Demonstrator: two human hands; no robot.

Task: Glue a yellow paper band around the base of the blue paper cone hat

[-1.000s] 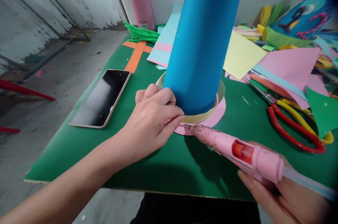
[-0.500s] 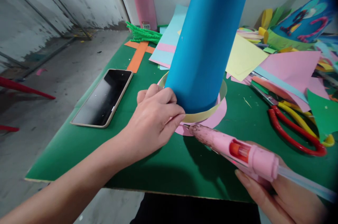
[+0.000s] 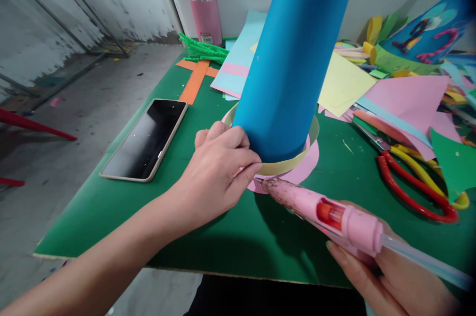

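Note:
A tall blue paper tube (image 3: 290,73) stands tilted on a round pink paper base (image 3: 303,169). Around its foot runs a pale yellow paper strip (image 3: 284,166), standing on edge. The thumb and fingers of my left hand (image 3: 225,167) pinch that strip at the tube's lower left. My right hand (image 3: 394,271) is wrapped around a pink hot glue gun (image 3: 327,214), with a clear glue stick (image 3: 424,256) coming out of its back. The gun's nozzle tip is close to the strip and base, just below my left fingertips; whether it touches them I cannot tell.
On the green table (image 3: 122,226) lie a phone (image 3: 147,140), orange paper strips (image 3: 195,80), green pipe cleaners (image 3: 203,50) and red-handled scissors (image 3: 416,182). Behind stands a pink bottle (image 3: 204,8). Coloured paper scraps (image 3: 409,95) and a decorated blue paper piece (image 3: 427,33) crowd the right.
The glue gun has shifted slightly left, its nozzle moving along the foot of the tube toward my left fingers. My left hand keeps its pinch.

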